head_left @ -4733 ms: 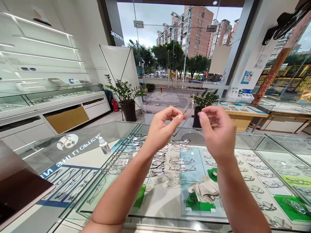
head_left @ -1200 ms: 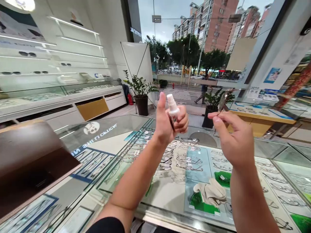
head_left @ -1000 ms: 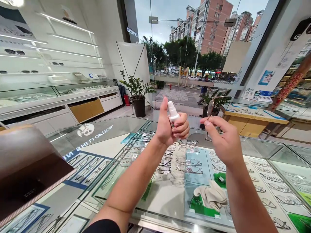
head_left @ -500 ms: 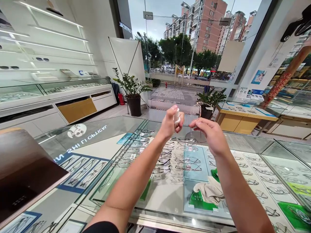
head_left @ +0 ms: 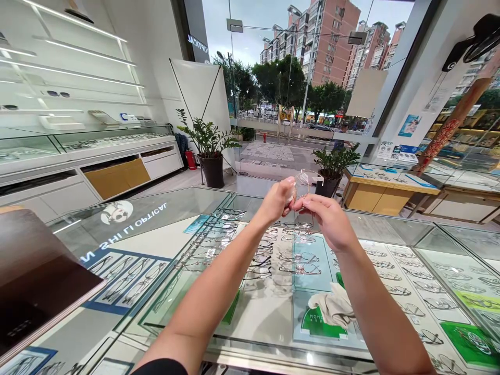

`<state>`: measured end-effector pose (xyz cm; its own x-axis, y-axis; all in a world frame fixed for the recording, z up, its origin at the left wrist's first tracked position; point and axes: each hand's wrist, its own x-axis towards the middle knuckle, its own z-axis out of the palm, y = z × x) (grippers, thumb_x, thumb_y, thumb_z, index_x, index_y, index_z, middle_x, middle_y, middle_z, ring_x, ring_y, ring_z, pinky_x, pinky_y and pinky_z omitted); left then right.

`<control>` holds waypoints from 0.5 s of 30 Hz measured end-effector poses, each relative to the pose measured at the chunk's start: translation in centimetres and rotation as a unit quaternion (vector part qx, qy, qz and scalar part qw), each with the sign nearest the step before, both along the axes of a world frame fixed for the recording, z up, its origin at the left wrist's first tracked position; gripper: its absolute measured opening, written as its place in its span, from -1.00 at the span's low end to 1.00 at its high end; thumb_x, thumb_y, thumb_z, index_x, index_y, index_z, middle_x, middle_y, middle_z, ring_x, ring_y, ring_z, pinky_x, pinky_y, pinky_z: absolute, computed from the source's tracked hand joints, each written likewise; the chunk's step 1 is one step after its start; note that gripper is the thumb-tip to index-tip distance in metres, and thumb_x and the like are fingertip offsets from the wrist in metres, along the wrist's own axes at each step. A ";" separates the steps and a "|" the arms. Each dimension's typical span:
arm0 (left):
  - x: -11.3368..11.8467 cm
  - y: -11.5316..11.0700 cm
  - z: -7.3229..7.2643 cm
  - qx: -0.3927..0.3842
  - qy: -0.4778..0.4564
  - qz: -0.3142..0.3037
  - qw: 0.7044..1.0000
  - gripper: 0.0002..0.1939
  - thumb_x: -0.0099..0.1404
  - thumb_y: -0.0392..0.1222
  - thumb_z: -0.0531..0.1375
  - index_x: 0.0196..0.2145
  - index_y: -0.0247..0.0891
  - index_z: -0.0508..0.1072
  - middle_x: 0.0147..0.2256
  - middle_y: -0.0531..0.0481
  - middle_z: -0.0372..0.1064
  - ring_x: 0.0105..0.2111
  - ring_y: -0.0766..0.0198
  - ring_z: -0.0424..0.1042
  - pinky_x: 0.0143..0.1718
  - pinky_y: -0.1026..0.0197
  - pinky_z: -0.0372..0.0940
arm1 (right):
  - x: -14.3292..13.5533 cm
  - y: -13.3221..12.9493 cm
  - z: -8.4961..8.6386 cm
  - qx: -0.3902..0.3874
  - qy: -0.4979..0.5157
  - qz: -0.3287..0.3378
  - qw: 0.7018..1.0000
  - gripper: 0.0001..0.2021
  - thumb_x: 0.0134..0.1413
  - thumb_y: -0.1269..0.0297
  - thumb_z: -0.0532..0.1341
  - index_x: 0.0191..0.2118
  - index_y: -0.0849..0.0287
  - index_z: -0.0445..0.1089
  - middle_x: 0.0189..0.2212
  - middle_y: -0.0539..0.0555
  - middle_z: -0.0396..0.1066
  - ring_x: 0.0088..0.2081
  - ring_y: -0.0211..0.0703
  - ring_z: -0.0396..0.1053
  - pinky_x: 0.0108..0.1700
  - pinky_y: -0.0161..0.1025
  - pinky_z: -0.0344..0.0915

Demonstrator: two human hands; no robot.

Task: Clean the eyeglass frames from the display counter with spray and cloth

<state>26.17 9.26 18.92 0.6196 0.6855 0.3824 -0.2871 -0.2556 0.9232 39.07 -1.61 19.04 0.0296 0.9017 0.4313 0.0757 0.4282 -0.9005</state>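
Head view: both hands meet over the glass counter (head_left: 269, 317). Left hand (head_left: 274, 200) is closed round a small white bottle (head_left: 291, 192), thumb up at its top end; most of the bottle is hidden by the fingers. Right hand (head_left: 330, 217) pinches a thin-rimmed pair of glasses (head_left: 308, 183) by fingertips, lenses up, just beside the bottle. Neither hand is free. Can't tell if the hands touch each other or only overlap in view.

Status, my read: mid-job. Done: glasses are off the counter and in hand, bottle is in hand, the two are brought close together. Can't confirm any liquid is coming out or already on the lenses; too small and see-through to tell.

Open: bottle not put down, glasses not put down, crumpled beige cloth (head_left: 332, 306) in neither hand. Cloth lies on the counter top, partly over a green panel (head_left: 326, 329), near the right forearm. Rows of frames (head_left: 300, 263) are laid out in the case below the hands.
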 end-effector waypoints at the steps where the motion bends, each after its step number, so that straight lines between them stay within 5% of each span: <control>1: 0.0 0.0 0.0 -0.005 0.001 -0.002 1.000 -0.37 0.28 0.39 0.05 -0.67 -0.18 0.24 -0.76 0.12 0.04 -0.74 0.41 0.00 -0.65 0.23 -0.03 | 0.0 0.0 0.0 0.000 0.002 0.005 1.000 -0.75 0.32 0.14 0.25 -0.32 0.06 0.64 -0.28 0.03 0.60 -0.12 -0.08 0.47 0.03 -0.10 0.30; 7: -0.1 -0.5 0.2 -0.003 0.035 -0.035 0.999 -0.24 0.27 0.54 0.01 -0.70 -0.19 0.26 -0.77 0.10 0.01 -0.76 0.41 0.01 -0.67 0.24 -0.07 | 0.9 0.3 0.3 0.030 0.060 -0.060 0.996 -0.79 0.26 0.12 0.27 -0.31 0.04 0.63 -0.24 0.05 0.61 -0.11 -0.07 0.49 0.08 -0.07 0.37; 15: 1.5 -1.6 -1.4 0.018 0.099 -0.063 0.993 -0.31 0.28 0.46 0.07 -0.67 -0.19 0.29 -0.73 0.05 0.13 -0.75 0.37 0.08 -0.68 0.21 -0.08 | 2.1 0.9 0.4 0.056 0.098 -0.131 0.985 -0.79 0.18 0.07 0.27 -0.31 0.04 0.60 -0.21 0.07 0.60 -0.07 -0.05 0.49 0.08 -0.07 0.41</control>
